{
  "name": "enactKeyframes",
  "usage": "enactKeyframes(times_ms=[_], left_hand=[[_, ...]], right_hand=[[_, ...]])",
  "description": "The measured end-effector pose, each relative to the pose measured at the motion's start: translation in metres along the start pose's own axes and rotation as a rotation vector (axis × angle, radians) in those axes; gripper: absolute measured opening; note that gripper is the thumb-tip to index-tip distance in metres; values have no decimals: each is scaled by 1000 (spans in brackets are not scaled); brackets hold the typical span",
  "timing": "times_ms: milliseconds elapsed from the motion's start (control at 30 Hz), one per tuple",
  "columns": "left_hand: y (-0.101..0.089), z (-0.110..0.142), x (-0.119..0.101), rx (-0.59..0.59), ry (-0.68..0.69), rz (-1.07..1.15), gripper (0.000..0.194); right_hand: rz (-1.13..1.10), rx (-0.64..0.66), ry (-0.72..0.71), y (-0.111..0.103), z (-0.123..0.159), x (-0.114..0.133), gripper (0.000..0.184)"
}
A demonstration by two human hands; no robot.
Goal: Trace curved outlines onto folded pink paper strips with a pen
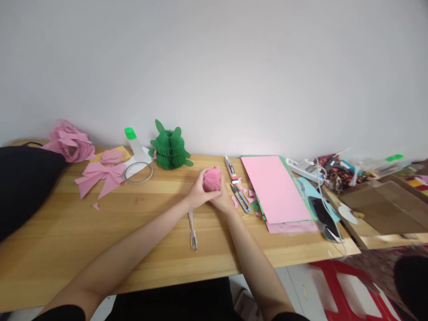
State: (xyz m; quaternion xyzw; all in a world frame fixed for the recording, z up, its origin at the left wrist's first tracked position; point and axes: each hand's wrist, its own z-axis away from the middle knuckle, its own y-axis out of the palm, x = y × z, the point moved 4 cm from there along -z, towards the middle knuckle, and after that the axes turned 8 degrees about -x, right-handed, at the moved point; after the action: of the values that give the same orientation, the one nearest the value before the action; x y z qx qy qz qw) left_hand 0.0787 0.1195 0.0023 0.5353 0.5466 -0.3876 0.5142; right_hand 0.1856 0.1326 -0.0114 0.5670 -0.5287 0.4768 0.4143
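Both my hands are closed around a bundle of folded pink paper (212,179) above the middle of the table. My left hand (199,191) wraps it from the left, thumb across its lower edge. My right hand (223,199) grips it from below and the right, its fingers partly hidden behind the paper. Under my wrists lies a clear pen (193,234). Just right of my hands are blue thread snips (241,199), a tube of glue (230,169) and pink paper scraps (235,202). Behind them stands a green pleated paper figure (170,149) with leaf-shaped pieces.
On the left are a pink paper bow (102,175), a metal ring (138,180), a green-capped bottle (133,141), crumpled pink paper (69,141) and a black bag (26,183). To the right lie stacked paper sheets (276,187), a phone (323,217) and a power strip (304,168).
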Motion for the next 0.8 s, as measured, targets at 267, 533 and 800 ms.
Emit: enactKeyframes(times_ms=[267,533,800], left_hand=[[3,3,1,-145,34,-91,63],[6,1,2,-301,17,-202,64],[14,-1,-2,-382,70,-222,39]], right_hand=[[147,-91,18,-5,0,-4,47],[287,-114,-58,10,2,-1,36],[604,-178,-68,10,4,-7,21]])
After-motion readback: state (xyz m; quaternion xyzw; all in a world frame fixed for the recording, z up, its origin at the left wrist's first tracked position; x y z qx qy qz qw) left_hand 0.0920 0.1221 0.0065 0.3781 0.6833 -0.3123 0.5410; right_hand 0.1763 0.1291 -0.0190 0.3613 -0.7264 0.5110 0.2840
